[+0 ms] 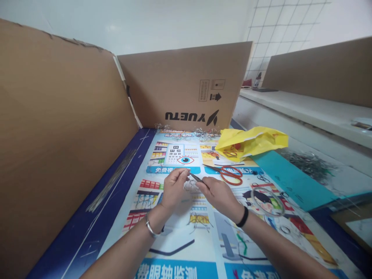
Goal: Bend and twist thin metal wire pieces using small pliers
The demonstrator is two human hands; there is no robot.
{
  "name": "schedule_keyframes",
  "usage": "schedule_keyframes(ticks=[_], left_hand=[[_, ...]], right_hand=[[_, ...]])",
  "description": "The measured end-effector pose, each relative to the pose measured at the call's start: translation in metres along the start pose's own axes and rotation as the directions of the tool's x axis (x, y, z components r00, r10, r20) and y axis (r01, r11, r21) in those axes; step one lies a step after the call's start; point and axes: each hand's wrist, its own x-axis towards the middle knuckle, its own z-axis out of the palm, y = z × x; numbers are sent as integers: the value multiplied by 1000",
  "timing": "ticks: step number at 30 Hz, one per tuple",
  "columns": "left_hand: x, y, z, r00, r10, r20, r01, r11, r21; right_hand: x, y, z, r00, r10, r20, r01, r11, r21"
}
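In the middle of the head view, my left hand is closed in a pinch on a piece of thin silvery wire, whose bent loops hang between the two hands. My right hand is wrapped round needle-nose pliers. Their dark jaws point left and reach my left fingertips; the handles are hidden in the palm. Just beyond my right hand lie orange-handled scissors with the blades toward the left. Another bent wire shape rests on the printed sheet below the hands.
Tall cardboard panels wall off the left and back. A yellow bag and a teal board are at the right, near a tangled wire heap. Straight wires lie at left. A clear ring-shaped coil sits beside my right forearm.
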Motion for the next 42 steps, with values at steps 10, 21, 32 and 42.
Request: schedule_keyframes(ticks=[10,21,32,42], left_hand=[[-1,-2,1,1000,-24,-4,23,999,-47],[-1,-3,2,1000,-26,0,26,998,-54],[-1,-4,2,1000,-23,-2,23,998,-52],[-1,-7,1,1000,-13,26,15,997,-73]], right_hand=[[1,0,2,1000,12,2,-13,1000,24],[1,1,4,1000,4,-7,-4,999,33],[2,2,5,1000,10,-16,-9,999,38],[1,2,5,1000,1,-25,1,999,47]])
